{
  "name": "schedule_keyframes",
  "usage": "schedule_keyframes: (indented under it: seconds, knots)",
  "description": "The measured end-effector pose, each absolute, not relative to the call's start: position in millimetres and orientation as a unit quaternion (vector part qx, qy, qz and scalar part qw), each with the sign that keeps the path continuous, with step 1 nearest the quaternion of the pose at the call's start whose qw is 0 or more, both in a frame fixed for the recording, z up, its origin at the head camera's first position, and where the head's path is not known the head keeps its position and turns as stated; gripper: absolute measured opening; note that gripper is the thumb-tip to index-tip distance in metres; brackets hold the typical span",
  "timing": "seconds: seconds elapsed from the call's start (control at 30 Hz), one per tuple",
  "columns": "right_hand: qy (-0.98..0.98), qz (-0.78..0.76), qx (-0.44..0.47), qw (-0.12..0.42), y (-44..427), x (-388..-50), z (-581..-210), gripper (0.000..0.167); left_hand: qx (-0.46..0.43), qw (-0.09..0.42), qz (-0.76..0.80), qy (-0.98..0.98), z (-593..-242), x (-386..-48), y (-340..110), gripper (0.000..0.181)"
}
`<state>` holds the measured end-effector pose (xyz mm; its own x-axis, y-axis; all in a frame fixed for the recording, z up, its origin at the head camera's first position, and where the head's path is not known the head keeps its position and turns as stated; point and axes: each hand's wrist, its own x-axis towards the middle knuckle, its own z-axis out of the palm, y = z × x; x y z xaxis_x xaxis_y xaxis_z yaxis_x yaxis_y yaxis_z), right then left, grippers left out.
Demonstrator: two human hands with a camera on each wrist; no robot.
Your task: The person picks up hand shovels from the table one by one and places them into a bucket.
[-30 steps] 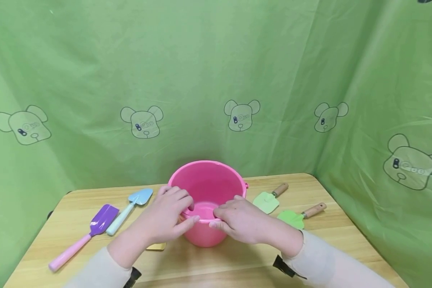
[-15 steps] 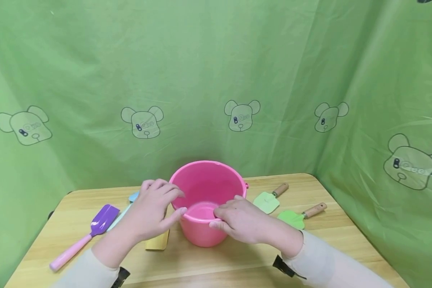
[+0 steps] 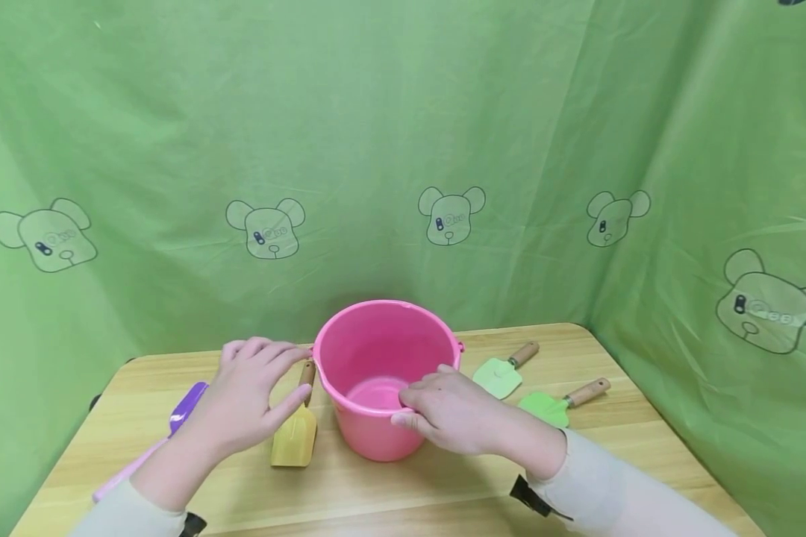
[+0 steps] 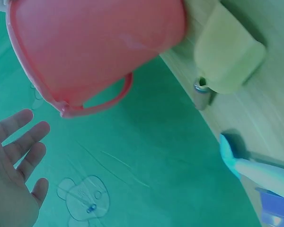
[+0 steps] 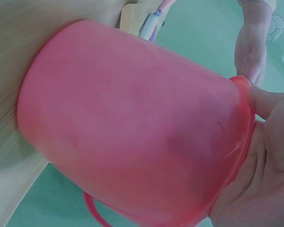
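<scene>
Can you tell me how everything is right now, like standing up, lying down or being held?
Pink bucket: upright, open-topped.
Bucket handle: hanging down.
Yellow scoop: lying down beside the bucket.
Blue shovel: lying down.
Purple shovel: lying down, partly hidden.
Pale green shovel: lying down.
Bright green shovel: lying down.
Left hand: beside the bucket, its grip holding nothing.
Right hand: its grip holds the bucket's near rim.
Green curtain: hanging, creased.

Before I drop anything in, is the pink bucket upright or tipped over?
Upright: in the head view, the pink bucket stands on the table, mouth facing up, with the right hand gripping its near rim.
</scene>
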<state>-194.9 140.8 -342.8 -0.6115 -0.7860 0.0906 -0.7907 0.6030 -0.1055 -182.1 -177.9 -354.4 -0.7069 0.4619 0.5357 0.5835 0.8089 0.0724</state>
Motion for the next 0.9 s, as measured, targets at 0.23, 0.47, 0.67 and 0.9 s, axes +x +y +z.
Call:
schedule_keyframes:
  seconds: [0.23,0.47,0.67,0.9]
  knots:
    - [-0.895,0.068,0.440,0.016,140.9,-195.2,-343.1,0.038,-0.252,0.258,-0.116,-0.925,-364.0,-178.8,-199.8,0.045]
    - [-0.896,0.073,0.437,0.014,141.0,-194.8,-342.8,0.037,-0.214,0.264,-0.132,-0.931,-373.2,-174.1,-223.5,0.046]
    - [-0.896,0.076,0.437,0.019,141.4,-194.9,-343.4,0.039,-0.177,0.259,-0.144,-0.938,-380.2,-168.6,-243.5,0.049]
    - [-0.897,0.076,0.435,0.016,141.0,-194.7,-344.7,0.037,-0.152,0.250,-0.148,-0.945,-387.9,-161.4,-263.6,0.050]
